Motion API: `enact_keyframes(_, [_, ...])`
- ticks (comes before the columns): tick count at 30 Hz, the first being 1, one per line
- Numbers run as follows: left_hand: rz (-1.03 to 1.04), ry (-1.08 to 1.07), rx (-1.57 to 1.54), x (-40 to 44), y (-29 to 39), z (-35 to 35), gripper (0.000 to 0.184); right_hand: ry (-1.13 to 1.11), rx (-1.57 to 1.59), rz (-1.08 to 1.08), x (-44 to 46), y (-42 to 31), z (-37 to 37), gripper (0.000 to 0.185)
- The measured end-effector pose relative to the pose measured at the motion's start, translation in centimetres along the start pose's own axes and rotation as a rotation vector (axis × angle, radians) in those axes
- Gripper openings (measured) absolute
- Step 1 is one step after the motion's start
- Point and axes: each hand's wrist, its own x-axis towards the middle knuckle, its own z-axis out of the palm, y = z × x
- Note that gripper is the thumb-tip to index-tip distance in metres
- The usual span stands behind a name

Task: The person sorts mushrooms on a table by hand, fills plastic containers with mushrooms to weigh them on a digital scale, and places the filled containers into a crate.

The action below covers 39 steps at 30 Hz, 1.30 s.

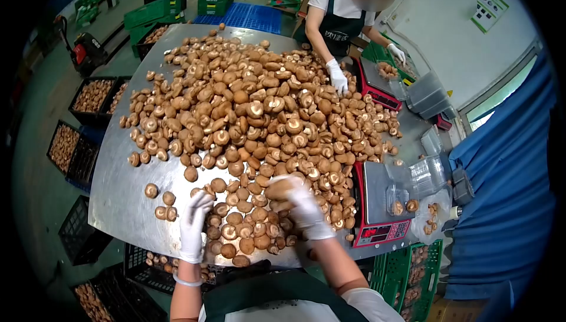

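A large heap of brown shiitake mushrooms (236, 104) covers much of the metal table, with a smaller group (247, 228) spread in front of me. My left hand (196, 219), in a white glove, is at the left edge of that group. Its fingers are stretched forward and slightly curved beside a few mushrooms, with nothing visible in them. My right hand (303, 207), also gloved, is smeared by motion over the near side of the heap. Between its thumb and fingers shows a blurred brown mushroom (278, 190).
A red scale (383, 233) with a clear tray (396, 198) stands to my right. Beyond it are plastic boxes (428, 174) and a second scale (380, 95). Across the table, a co-worker's gloved hand (337, 77) touches the heap. Mushroom crates (93, 95) line the left floor.
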Motion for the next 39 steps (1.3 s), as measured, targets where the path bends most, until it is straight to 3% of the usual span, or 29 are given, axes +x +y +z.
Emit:
enact_keyframes(1, [0.001,0.015,0.021,-0.3,0.4,-0.7,0.034,0.222,-0.017,0.001,-1.5,-2.7,-1.2,0.035])
enact_keyframes(2, [-0.015,0.106,0.116,-0.5,0.8,-2.1,0.031,0.481,-0.242,-0.221,-2.7,-2.6,-3.8,0.034])
enact_keyframes(3, [-0.102,0.173,0.007,-3.2,-2.3,-0.1,0.029,0.617,-0.526,-0.36,-7.1,-4.5,-9.9,0.033])
enact_keyframes(6, [-0.113,0.285,-0.06,-3.9,-3.4,-5.5,0.028,1.027,-0.883,-0.416,-9.9,-1.6,-19.2,0.04])
enact_keyframes(8, [-0.149,0.322,-0.014,-5.5,-4.5,-6.7,0.028,1.14,-1.173,-0.327,-12.8,0.0,-24.8,0.043])
enact_keyframes(11, [-0.195,0.322,0.101,-7.3,-4.7,-7.1,0.025,1.202,-1.249,-0.193,-15.3,3.1,-30.5,0.047])
enact_keyframes(13, [-0.138,0.324,0.248,-8.4,-5.6,-6.3,0.023,1.257,-1.66,-0.274,-15.7,1.4,-29.1,0.042])
enact_keyframes(15, [-0.067,0.282,0.444,-9.2,-4.8,-4.7,0.019,1.216,-1.596,-0.373,-13.8,-0.3,-24.7,0.036])
enact_keyframes(17, [-0.128,0.238,0.547,-10.4,-6.1,-4.5,0.017,0.928,-1.098,-0.439,-11.0,-0.6,-17.5,0.029])
enact_keyframes(19, [-0.09,0.167,0.625,-11.0,-6.7,-3.4,0.021,0.619,-0.958,-0.363,-8.4,0.6,-9.2,0.021])
enact_keyframes(21, [-0.123,0.073,0.777,-11.2,-7.4,-2.1,0.03,0.273,-1.068,-0.715,-5.5,4.1,-3.1,0.022])
enact_keyframes(22, [-0.029,0.038,0.866,-11.0,-7.7,-1.7,0.037,0.158,-1.161,-0.794,-4.5,5.8,-0.2,0.026])
enact_keyframes(23, [0.042,0.036,0.952,-11.1,-8.6,-1.7,0.038,0.135,-1.228,-0.729,-4.0,8.2,2.3,0.038])
enact_keyframes(25, [-0.04,0.034,0.824,-10.8,-9.1,-2.1,0.035,-0.095,-1.448,-0.593,-2.6,9.9,5.9,0.05])
enact_keyframes(27, [-0.413,0.044,0.4,-11.0,-9.0,-3.3,0.03,-0.121,-1.46,-0.59,-1.5,10.8,6.8,0.054])
enact_keyframes(28, [-0.487,0.101,0.008,-11.2,-9.0,-3.6,0.028,-0.147,-1.472,-0.584,-1.2,11.0,7.3,0.058])
enact_keyframes(29, [-0.512,0.071,-0.151,-11.4,-8.9,-4.6,0.03,-0.168,-1.406,-0.516,-1.0,10.8,6.7,0.057])
enact_keyframes(31, [-0.551,0.069,-0.53,-11.5,-5.9,-4.0,0.033,-0.152,-1.083,-0.553,-1.4,9.6,5.0,0.05])
enact_keyframes(33, [-0.577,0.01,-0.72,-11.8,-7.3,-5.1,0.039,-0.21,-0.609,-0.402,-2.0,7.8,3.2,0.041])
enact_keyframes(34, [-0.539,-0.016,-0.775,-11.6,-8.1,-5.1,0.04,-0.186,-0.292,0.04,-2.2,7.0,2.3,0.032])
enact_keyframes(36, [-0.505,-0.04,-0.828,-12.0,-8.2,-5.4,0.04,-0.203,0.218,0.082,-2.6,8.0,1.9,0.021])
enact_keyframes(37, [-0.514,-0.036,-0.803,-11.9,-7.8,-5.5,0.041,-0.193,0.391,0.06,-2.9,7.8,2.4,0.022])
enact_keyframes(39, [-0.527,-0.042,-0.788,-11.4,-7.6,-5.5,0.042,-0.243,0.328,0.246,-3.1,9.1,2.1,0.024])
